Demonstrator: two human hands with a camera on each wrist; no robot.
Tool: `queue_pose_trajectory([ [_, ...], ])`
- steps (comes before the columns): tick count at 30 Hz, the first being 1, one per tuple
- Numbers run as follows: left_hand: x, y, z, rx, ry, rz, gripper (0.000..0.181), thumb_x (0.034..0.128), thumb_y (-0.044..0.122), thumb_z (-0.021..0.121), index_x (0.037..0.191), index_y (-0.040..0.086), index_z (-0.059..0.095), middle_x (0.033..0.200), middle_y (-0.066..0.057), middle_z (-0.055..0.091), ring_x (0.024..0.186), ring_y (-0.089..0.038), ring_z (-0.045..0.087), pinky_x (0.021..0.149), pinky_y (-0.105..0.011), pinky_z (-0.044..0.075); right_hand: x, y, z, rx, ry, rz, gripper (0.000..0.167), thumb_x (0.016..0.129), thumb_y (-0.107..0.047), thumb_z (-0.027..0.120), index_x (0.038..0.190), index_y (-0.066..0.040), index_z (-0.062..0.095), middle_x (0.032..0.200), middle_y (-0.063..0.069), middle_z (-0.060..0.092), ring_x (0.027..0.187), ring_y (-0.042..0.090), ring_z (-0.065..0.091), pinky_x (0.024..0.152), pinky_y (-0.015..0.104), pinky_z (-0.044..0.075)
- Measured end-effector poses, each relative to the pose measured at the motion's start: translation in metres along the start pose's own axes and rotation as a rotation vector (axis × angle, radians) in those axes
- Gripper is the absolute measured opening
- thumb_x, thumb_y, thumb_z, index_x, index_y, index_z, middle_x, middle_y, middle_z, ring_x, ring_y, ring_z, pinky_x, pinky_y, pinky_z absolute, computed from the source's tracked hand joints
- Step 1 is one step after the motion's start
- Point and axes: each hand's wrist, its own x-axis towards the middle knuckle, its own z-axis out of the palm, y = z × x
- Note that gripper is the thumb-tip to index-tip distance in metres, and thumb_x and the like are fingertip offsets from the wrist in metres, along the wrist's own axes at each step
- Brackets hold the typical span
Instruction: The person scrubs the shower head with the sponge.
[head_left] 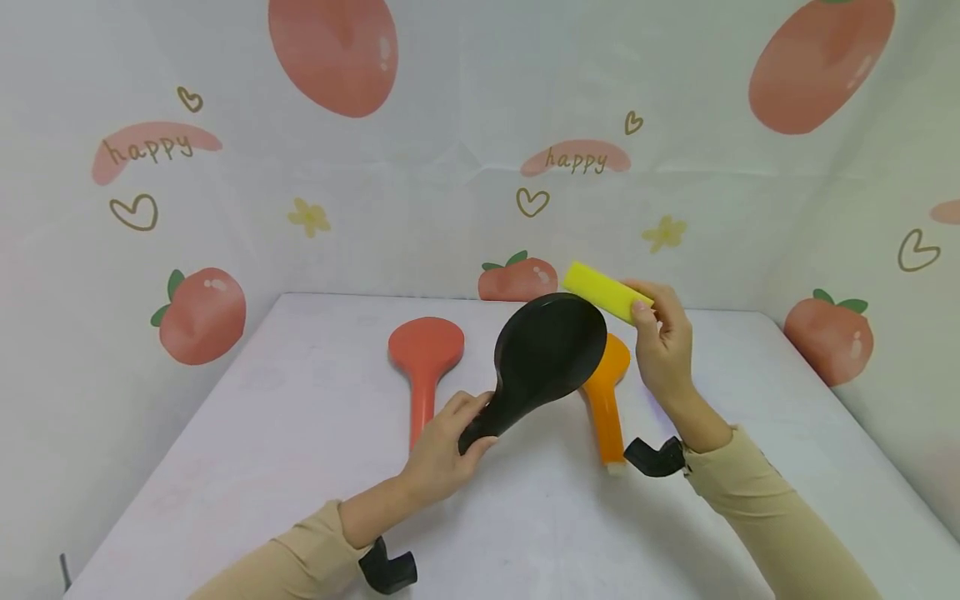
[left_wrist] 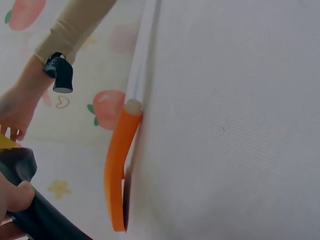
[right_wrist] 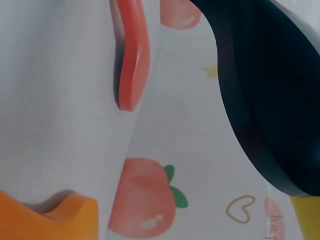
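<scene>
In the head view my left hand (head_left: 442,454) grips the handle of a black spoon-shaped thing (head_left: 551,346), its round head raised above the table and tilted up to the right. My right hand (head_left: 666,350) pinches one end of a yellow block (head_left: 606,292), whose other end is at the upper edge of the black head; whether they touch I cannot tell. The left wrist view has the black handle (left_wrist: 45,217) under my left thumb. From the right wrist, the black head (right_wrist: 270,95) fills the right side, with part of the yellow block (right_wrist: 307,215) below it.
A red spoon-shaped thing (head_left: 425,350) lies on the white table (head_left: 300,467), left of the black one. An orange one (head_left: 604,408) lies to the right, its head partly hidden behind the black head. A printed cloth (head_left: 450,217) stands behind the table.
</scene>
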Motion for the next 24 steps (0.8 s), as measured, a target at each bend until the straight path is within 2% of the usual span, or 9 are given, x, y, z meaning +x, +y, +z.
queue_pose_trajectory([
  [4,0.001,0.0,0.0,0.047,0.02,0.01,0.051,0.0757,0.006,0.075,0.122,-0.002,0.056,0.097,-0.007,0.059,0.085,-0.017,0.059,0.072,-0.024,0.054,0.0,0.004,-0.001,-0.025,0.031,-0.017,0.029,0.089,-0.003,0.04,0.104,0.011,0.06,0.096,-0.028,0.052,0.083,-0.003,0.042,0.068,0.016,0.029],
  [8,0.002,0.001,0.0,0.077,0.03,0.004,0.05,0.0752,0.007,0.076,0.121,0.0,0.058,0.095,-0.006,0.058,0.083,-0.016,0.059,0.069,-0.023,0.053,0.0,-0.002,0.003,-0.017,0.019,-0.069,0.028,0.087,-0.005,0.044,0.104,0.007,0.062,0.101,-0.023,0.052,0.089,-0.002,0.042,0.072,0.018,0.028],
  [12,0.003,0.002,0.0,0.091,0.03,-0.018,0.05,0.0743,0.007,0.077,0.12,0.002,0.059,0.094,-0.005,0.058,0.082,-0.014,0.059,0.068,-0.023,0.053,-0.001,-0.013,0.01,-0.021,-0.002,-0.159,0.027,0.081,-0.007,0.05,0.102,0.005,0.064,0.106,0.005,0.057,0.102,0.001,0.042,0.084,0.02,0.03],
  [15,0.003,0.003,0.001,0.09,0.027,-0.041,0.049,0.0742,0.007,0.077,0.12,0.003,0.059,0.093,-0.004,0.058,0.082,-0.014,0.059,0.068,-0.024,0.053,-0.001,-0.017,0.011,-0.032,-0.005,-0.217,0.027,0.079,-0.009,0.053,0.099,0.004,0.065,0.107,0.024,0.055,0.108,0.003,0.041,0.089,0.023,0.03],
  [18,0.002,0.004,0.001,0.086,0.023,-0.054,0.048,0.0749,0.007,0.076,0.12,0.003,0.059,0.093,-0.004,0.058,0.081,-0.014,0.058,0.068,-0.023,0.052,0.0,-0.015,0.01,-0.059,0.017,-0.227,0.027,0.079,-0.01,0.053,0.097,0.004,0.066,0.104,0.026,0.055,0.105,0.002,0.04,0.087,0.023,0.028],
  [24,0.001,0.004,0.002,0.08,0.03,-0.059,0.047,0.0749,0.007,0.076,0.119,0.003,0.06,0.092,-0.004,0.058,0.08,-0.014,0.058,0.066,-0.023,0.052,-0.001,-0.008,0.007,-0.127,0.053,-0.188,0.027,0.078,-0.01,0.053,0.096,0.004,0.066,0.102,0.025,0.056,0.098,0.001,0.037,0.082,0.024,0.023],
])
